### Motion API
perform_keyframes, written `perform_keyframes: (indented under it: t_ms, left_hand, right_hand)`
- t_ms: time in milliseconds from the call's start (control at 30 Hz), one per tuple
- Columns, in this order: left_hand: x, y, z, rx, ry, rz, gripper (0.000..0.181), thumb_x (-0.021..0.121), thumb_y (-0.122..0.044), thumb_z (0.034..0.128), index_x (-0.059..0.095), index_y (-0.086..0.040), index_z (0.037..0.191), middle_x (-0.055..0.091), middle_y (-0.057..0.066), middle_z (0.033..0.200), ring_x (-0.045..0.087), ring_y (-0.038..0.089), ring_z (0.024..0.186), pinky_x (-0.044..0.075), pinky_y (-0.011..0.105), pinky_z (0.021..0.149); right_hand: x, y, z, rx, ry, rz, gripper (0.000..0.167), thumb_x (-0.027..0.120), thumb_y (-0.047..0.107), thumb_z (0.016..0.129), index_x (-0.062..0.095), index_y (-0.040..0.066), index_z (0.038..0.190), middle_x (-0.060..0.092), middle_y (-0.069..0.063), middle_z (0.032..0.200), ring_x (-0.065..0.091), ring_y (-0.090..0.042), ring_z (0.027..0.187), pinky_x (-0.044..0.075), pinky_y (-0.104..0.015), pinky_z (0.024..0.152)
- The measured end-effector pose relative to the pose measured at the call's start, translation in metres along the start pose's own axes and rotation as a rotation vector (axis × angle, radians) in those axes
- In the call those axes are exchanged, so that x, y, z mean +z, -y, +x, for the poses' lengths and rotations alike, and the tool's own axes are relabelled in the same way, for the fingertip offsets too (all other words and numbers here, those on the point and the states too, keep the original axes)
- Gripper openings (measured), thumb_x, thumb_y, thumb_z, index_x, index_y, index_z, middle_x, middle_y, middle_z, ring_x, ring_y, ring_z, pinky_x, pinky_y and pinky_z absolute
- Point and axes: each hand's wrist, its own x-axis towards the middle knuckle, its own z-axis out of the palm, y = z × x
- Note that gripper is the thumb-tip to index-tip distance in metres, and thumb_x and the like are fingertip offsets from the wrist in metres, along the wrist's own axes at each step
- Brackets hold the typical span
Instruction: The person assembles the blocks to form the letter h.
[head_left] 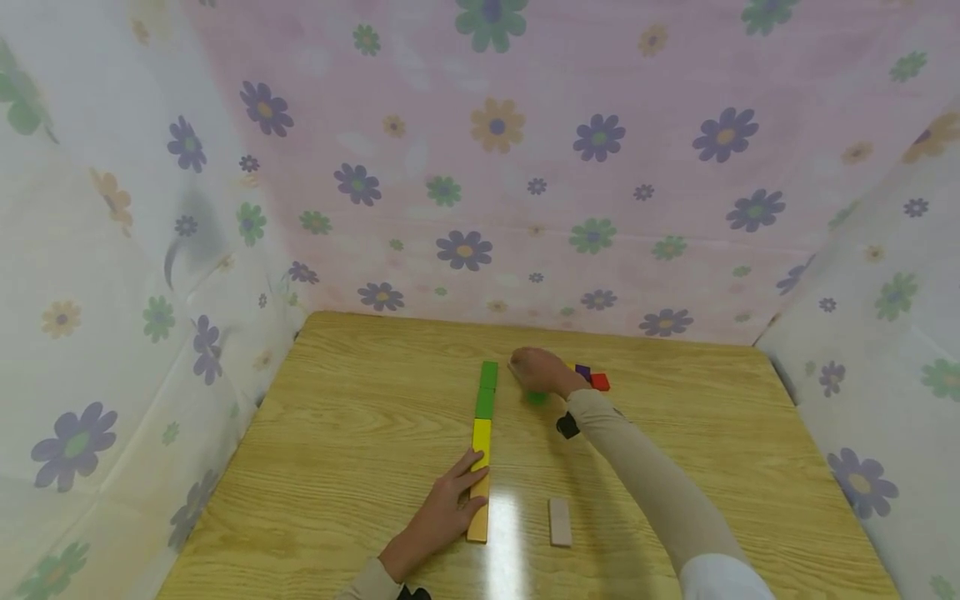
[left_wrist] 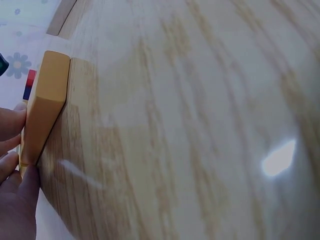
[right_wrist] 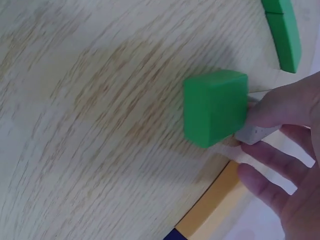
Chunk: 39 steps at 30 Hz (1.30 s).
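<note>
A straight row of blocks runs away from me: an orange block (head_left: 477,527) nearest, then a yellow block (head_left: 482,433), then two green blocks (head_left: 487,404). Across the orange and yellow part lie the fingers of my left hand (head_left: 438,517), touching the blocks. In the left wrist view the orange block (left_wrist: 49,90) shows its near end beside the fingertips. My right hand (head_left: 543,371) is right of the row's far end. It pinches a pale block (right_wrist: 254,134) between thumb and fingers, partly hidden behind a separate green block (right_wrist: 215,107).
Red (head_left: 600,382) and purple (head_left: 582,372) blocks lie beyond my right wrist, with a yellow one partly covered. A plain wooden block (head_left: 559,522) lies right of the row, nearer me. Flowered cloth (head_left: 495,250) surrounds the back and sides of the wooden table (head_left: 360,400).
</note>
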Motion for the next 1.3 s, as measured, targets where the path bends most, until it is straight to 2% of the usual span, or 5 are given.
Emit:
perform_keyframes:
  t_ms: [300,567,833,1033,1300]
  left_hand:
    - [-0.001,0.0,0.0,-0.007,0.008,-0.01,0.044,0.06,-0.012,0.0933,0.05,0.007,0.132,0.031,0.015,0.15,0.023,0.035,0.138,0.037,0.045,0.102]
    - [-0.001,-0.002,0.0,-0.024,0.002,-0.009,0.044,0.061,-0.01,0.0925,0.051,0.006,0.132,0.031,0.014,0.15,0.024,0.034,0.138,0.036,0.042,0.103]
    - [-0.001,-0.001,-0.001,-0.022,0.009,-0.004,0.044,0.061,-0.01,0.0927,0.051,0.007,0.132,0.031,0.015,0.15,0.023,0.034,0.139,0.036,0.042,0.103]
    - [0.0,-0.001,-0.002,-0.016,0.005,-0.003,0.044,0.061,-0.011,0.0929,0.051,0.007,0.131,0.031,0.016,0.15,0.024,0.035,0.138,0.036,0.043,0.103]
    - [0.001,0.001,0.0,0.008,-0.015,0.025,0.044,0.063,-0.009,0.0914,0.052,0.007,0.13,0.032,0.017,0.149,0.026,0.036,0.137,0.038,0.043,0.102]
  right_hand:
    - [-0.005,0.002,-0.007,0.021,0.013,-0.058,0.044,0.071,-0.005,0.077,0.058,0.004,0.117,0.059,-0.014,0.116,0.056,-0.033,0.105,0.047,-0.048,0.089]
    - [-0.008,-0.003,-0.005,-0.007,-0.017,-0.053,0.021,0.058,0.007,0.092,0.057,-0.001,0.111,0.052,-0.014,0.107,0.056,-0.026,0.088,0.051,-0.041,0.08]
    - [-0.009,-0.011,-0.009,0.009,-0.044,0.03,0.044,0.08,0.007,0.073,0.057,-0.001,0.109,0.05,-0.011,0.101,0.053,-0.025,0.085,0.05,-0.04,0.073]
    - [-0.013,-0.01,-0.015,-0.006,-0.089,0.113,0.042,0.08,0.009,0.074,0.058,0.0,0.108,0.051,-0.011,0.102,0.052,-0.023,0.081,0.048,-0.037,0.068]
    - [-0.017,0.004,-0.025,0.0,-0.068,0.177,0.043,0.083,0.016,0.073,0.06,0.004,0.107,0.05,-0.01,0.102,0.055,-0.021,0.078,0.051,-0.035,0.069]
